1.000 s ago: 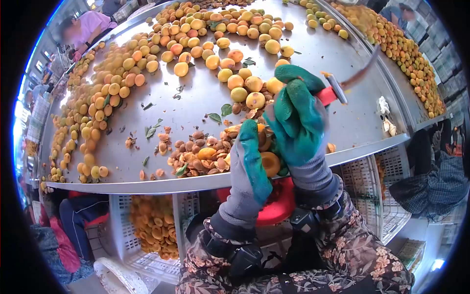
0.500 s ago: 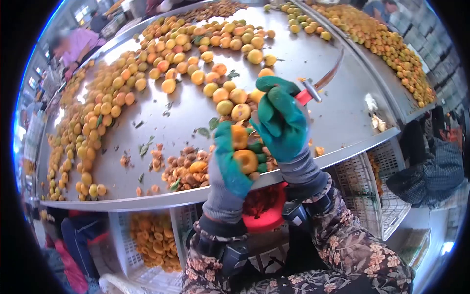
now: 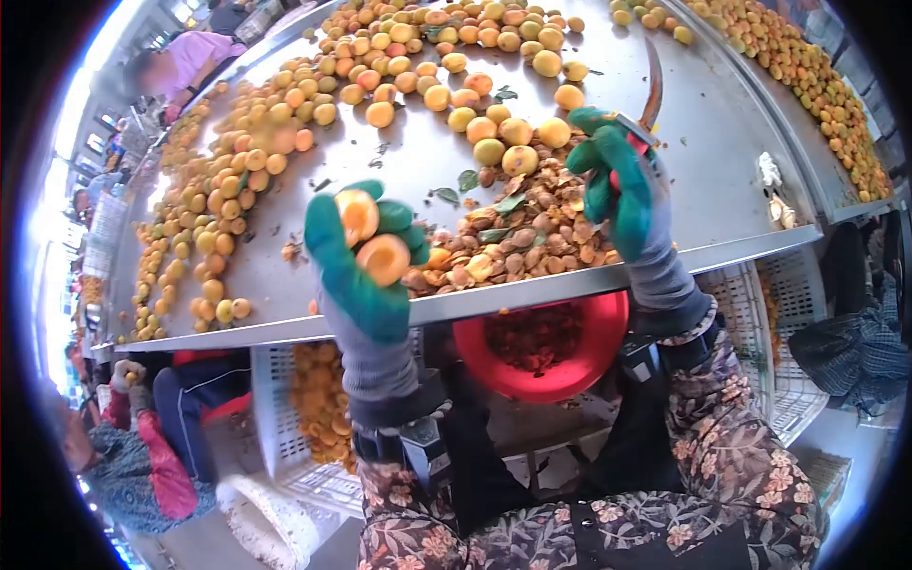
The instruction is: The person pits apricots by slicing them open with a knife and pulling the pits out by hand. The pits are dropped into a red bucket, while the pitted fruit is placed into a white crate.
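Green coats the gloves on both hands. The left hand is raised palm up over the front edge of the bench, its grip curled around two orange fruit halves, one above the other, the lower showing its hollow. The right hand has its grip closed on the red handle of a knife, the curved blade pointing up and away over the steel. Between the hands, a heap of brown pits with scraps and leaves lies along the edge. Whole fruit sits behind it, touching the heap. Below the edge stands a red bowl with dark bits inside; left of it, a white crate holds more halves.
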Action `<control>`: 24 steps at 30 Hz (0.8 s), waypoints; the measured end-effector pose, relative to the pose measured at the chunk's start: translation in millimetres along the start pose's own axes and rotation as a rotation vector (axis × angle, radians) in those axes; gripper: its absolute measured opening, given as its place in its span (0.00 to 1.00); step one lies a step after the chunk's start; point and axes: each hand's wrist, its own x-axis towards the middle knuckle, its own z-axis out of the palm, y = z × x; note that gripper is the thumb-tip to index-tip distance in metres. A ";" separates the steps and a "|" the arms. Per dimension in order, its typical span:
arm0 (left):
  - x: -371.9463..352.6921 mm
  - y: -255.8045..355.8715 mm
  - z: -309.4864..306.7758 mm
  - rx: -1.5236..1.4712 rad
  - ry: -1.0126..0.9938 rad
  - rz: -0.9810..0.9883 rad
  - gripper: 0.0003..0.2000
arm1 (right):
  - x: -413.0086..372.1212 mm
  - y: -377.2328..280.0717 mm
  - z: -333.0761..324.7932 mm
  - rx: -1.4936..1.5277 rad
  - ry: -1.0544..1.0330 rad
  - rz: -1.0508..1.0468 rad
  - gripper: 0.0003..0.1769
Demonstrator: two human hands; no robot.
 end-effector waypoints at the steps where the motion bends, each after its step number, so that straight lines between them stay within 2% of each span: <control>1: -8.4 10.1 -10.8 0.117 0.059 0.036 0.20 | -0.1 0.5 -1.6 0.021 0.027 -0.046 0.20; 2: -17.1 20.3 -21.6 0.236 0.123 0.065 0.20 | -0.8 0.7 -5.4 0.038 0.008 -0.050 0.19; 3: -25.2 22.9 -52.9 0.494 0.079 0.151 0.19 | -2.3 -1.8 -6.0 0.063 0.008 -0.019 0.20; 5: -47.1 38.5 -95.1 0.434 0.227 -0.127 0.15 | -3.9 -5.0 -6.6 0.034 0.001 -0.051 0.20; 7: -60.3 36.0 -145.7 1.155 0.089 0.004 0.17 | -7.9 -2.6 -6.9 0.054 0.007 -0.082 0.19; 8: -66.5 41.8 -158.4 1.571 0.006 -0.091 0.23 | -9.9 -0.3 -7.0 0.042 0.017 -0.106 0.18; 9: -62.4 47.1 -153.1 1.580 0.003 -0.078 0.23 | -12.0 3.6 -6.9 0.053 0.026 -0.111 0.18; 11: -43.2 50.4 -131.6 1.793 -0.005 0.383 0.24 | -11.3 8.7 -6.8 0.198 0.053 -0.002 0.14; 12: -25.0 51.1 -111.1 1.568 -0.056 0.275 0.25 | -16.7 2.5 -7.0 -0.054 0.040 -0.097 0.12; 13: -6.5 47.7 -82.3 1.405 -0.111 0.323 0.25 | -15.8 -3.6 -2.8 0.134 0.053 0.020 0.11; 15: 31.9 13.1 -41.1 1.205 -0.235 0.389 0.25 | -15.6 -1.7 -9.8 0.005 0.015 0.093 0.12; 16: 47.4 -4.6 -15.6 1.182 -0.306 0.413 0.24 | -15.7 -1.5 -10.4 0.026 0.010 0.063 0.12; 17: 54.9 -20.2 10.5 1.184 -0.395 0.366 0.25 | -15.4 -1.2 -10.1 0.056 0.010 0.038 0.13; 18: 64.0 -48.8 27.0 1.269 -0.443 0.438 0.29 | -15.1 -0.2 -11.0 0.082 0.010 0.021 0.13; 19: 67.4 -66.6 46.0 1.412 -0.513 0.420 0.33 | -12.7 3.7 -14.3 0.096 -0.002 -0.001 0.13; 20: 70.8 -77.8 61.5 1.465 -0.619 0.296 0.36 | -9.6 7.9 -19.5 0.013 -0.023 -0.059 0.14; 21: 71.1 -83.9 73.9 1.492 -0.644 0.269 0.37 | -6.7 9.8 -22.3 -0.073 -0.041 -0.115 0.15; 23: 73.9 -102.4 85.1 1.523 -0.667 0.171 0.34 | -6.2 -0.3 -22.1 -0.059 -0.072 -0.153 0.15; 24: 74.8 -100.7 87.4 1.522 -0.658 0.169 0.34 | -8.0 -4.6 -21.6 0.083 -0.106 -0.043 0.15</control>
